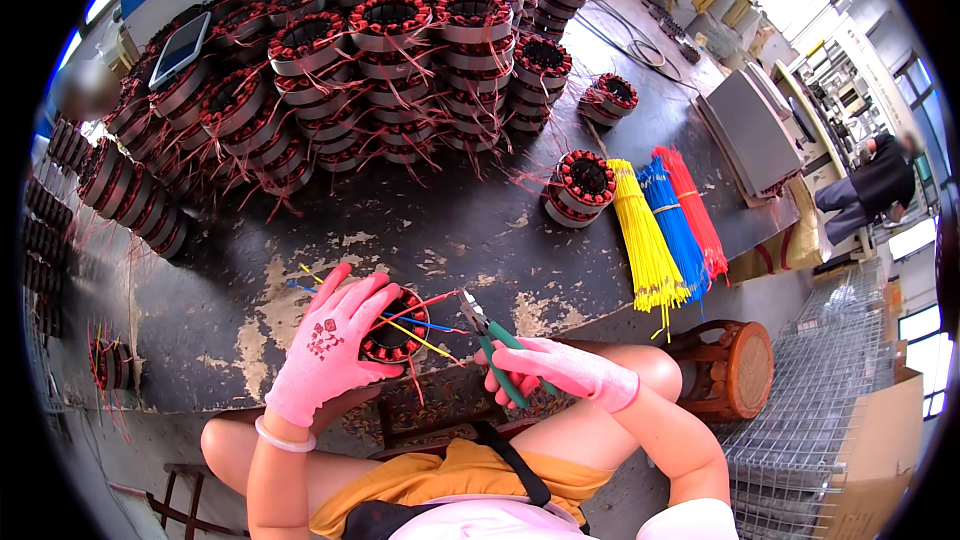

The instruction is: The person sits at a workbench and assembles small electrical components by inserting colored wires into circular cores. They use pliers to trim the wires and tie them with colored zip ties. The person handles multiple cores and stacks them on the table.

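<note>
My left hand (332, 345), in a pink glove, holds a motor stator (408, 345) near the table's front edge, its palm and fingers over the left side and the thumb along the near side. Blue and yellow wires (413, 323) lie across the stator, and a red wire (435, 297) sticks out to the right. In my right hand (560, 370), also gloved in pink, are pliers with green handles (507, 337). Their metal jaws (472, 308) are at the red wire's tip; whether they touch it I cannot tell. My left fingers partly hide the stator.
Stacked stators (390, 35) fill the back and left of the dark worn table (420, 210). A separate stator (582, 187) stands beside bundles of yellow (645, 235), blue (675, 215) and red wires (692, 205). A wooden stool (748, 370) is at the right; another person (878, 185) stands beyond.
</note>
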The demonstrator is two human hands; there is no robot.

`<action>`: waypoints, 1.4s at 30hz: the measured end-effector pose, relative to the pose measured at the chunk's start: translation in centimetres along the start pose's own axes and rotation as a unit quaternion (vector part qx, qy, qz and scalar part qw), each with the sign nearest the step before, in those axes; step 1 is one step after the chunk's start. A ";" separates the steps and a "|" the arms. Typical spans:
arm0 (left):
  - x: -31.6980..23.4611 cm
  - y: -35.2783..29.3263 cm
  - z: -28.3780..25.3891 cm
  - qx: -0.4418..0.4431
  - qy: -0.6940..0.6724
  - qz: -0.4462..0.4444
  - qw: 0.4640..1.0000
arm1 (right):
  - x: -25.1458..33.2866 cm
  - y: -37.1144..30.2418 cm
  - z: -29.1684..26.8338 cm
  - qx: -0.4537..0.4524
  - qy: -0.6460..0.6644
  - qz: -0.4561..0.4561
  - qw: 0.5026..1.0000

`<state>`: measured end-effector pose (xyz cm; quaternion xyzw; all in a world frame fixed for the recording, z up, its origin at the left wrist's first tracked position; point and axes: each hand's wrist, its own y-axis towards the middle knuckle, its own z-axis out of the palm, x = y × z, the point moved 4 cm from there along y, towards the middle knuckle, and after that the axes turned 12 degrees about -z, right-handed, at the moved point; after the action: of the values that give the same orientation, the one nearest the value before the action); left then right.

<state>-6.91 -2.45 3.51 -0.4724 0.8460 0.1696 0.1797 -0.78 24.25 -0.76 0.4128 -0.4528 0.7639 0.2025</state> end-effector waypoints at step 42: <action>-0.2 -0.8 0.7 -0.031 0.026 -0.099 0.994 | 0.8 1.3 -0.2 -0.044 -0.038 -0.017 0.998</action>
<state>-6.07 -2.39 2.93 -0.5634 0.7939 0.1645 0.1590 -2.23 23.69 -0.85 0.4401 -0.4864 0.7233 0.2159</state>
